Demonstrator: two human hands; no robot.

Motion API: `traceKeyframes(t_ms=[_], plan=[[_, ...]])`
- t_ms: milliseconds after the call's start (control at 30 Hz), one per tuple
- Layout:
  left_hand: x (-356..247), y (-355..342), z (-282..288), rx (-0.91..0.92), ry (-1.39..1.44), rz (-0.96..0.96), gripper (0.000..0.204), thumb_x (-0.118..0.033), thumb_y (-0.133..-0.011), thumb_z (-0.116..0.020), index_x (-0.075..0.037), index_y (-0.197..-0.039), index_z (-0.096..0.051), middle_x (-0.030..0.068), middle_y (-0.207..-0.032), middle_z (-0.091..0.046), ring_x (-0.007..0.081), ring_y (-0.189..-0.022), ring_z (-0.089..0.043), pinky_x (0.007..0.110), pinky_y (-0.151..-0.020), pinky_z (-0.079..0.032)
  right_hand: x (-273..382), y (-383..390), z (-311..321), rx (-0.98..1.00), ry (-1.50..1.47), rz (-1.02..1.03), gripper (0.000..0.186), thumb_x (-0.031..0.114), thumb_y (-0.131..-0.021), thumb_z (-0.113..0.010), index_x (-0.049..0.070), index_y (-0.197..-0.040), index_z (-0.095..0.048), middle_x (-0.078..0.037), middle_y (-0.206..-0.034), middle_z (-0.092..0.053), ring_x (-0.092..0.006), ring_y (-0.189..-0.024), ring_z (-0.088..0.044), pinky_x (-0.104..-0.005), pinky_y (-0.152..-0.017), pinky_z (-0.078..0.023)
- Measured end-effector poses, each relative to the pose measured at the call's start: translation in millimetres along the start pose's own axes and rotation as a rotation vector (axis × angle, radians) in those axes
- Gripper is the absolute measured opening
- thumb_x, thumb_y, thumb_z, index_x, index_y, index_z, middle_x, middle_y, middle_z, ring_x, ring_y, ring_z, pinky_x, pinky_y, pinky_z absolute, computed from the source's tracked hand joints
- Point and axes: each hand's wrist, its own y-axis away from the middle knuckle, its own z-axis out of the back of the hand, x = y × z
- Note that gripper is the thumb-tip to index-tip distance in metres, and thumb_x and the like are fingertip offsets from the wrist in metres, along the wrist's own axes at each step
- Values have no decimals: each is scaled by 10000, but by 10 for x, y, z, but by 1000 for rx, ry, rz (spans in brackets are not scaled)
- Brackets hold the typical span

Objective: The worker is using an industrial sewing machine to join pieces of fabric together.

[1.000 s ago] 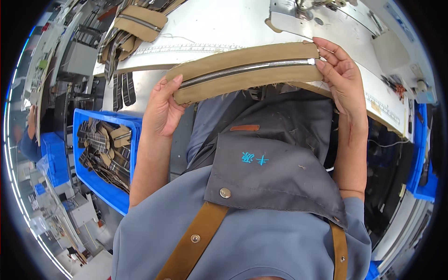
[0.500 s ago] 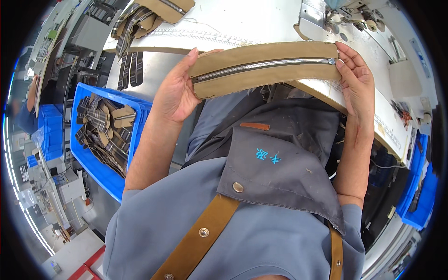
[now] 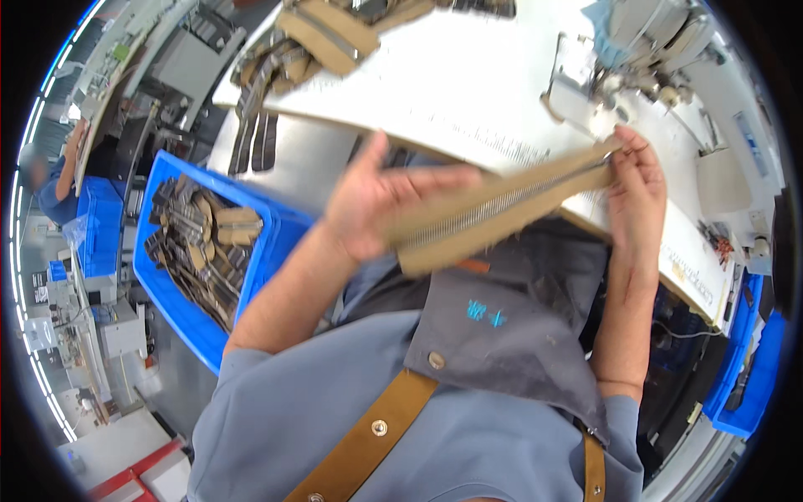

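A long tan fabric strip with a metal zipper (image 3: 510,205) along its middle hangs slanted over my apron, its left end lower than its right. My right hand (image 3: 637,197) pinches the strip's upper right end between thumb and fingers. Beside the lower left end is my left hand (image 3: 368,201), open and blurred, with the thumb up and the fingers stretched out. Whether its palm touches the strip cannot be made out.
More tan zipper pieces (image 3: 330,38) lie piled on the white worktable (image 3: 468,92). Part of a sewing machine (image 3: 644,58) stands at the far right. To my left, a blue bin (image 3: 180,314) holds several similar pieces. Another person (image 3: 60,180) is at the far left.
My left hand has let go of the strip's left end and spread open. That end has swung down toward my apron, while my right hand keeps hold. The whole view has shifted slightly.
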Motion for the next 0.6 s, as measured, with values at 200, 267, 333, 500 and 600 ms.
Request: traceKeyframes(t_ms=[200,267,333,500,600], plan=[[411,-424,-83,174,-288,361,916,-730,-1024,-317,10,-1558,-397,211,-1407,-609,306,-1236,-646,368,-1011,-522,44,-106,-651,235,-171,103,288,-70,-949,-445,20,-1152,-629,-57,-988,-648,-161,-932,-658,-319,-864,-555],[327,-535,-108,124,-306,233,591,-380,-1030,-664,-13,-1462,-496,111,-1210,-720,186,-989,-736,245,-847,-580,99,-230,-731,280,-43,100,343,-67,-951,-467,8,-1253,-612,-87,-1125,-671,-184,-1071,-657,-313,-955,-529],[92,-693,-234,-55,-526,-42,470,-202,-977,-750,-43,-1382,-570,70,-1191,-734,150,-991,-729,298,-858,-596,159,-347,-835,276,110,100,426,-39,-970,-495,-4,-1392,-538,-127,-1311,-629,-212,-1210,-621,-321,-1037,-491],[-1285,-1344,-441,-219,-927,-440,314,-111,-962,-756,-52,-1248,-642,67,-1106,-752,142,-916,-721,319,-822,-600,-110,-694,-585,331,542,61,492,170,-1023,-643,-21,-1451,-496,-190,-1417,-593,-286,-1326,-578,-378,-1072,-486],[-2026,-2014,-347,-353,-1082,-603,278,-87,-948,-759,-17,-1196,-655,92,-1064,-752,179,-885,-722,362,-778,-608,-122,-770,-619,370,758,98,509,212,-992,-679,-18,-1422,-530,-214,-1366,-616,-335,-1275,-608,-403,-1033,-508]])
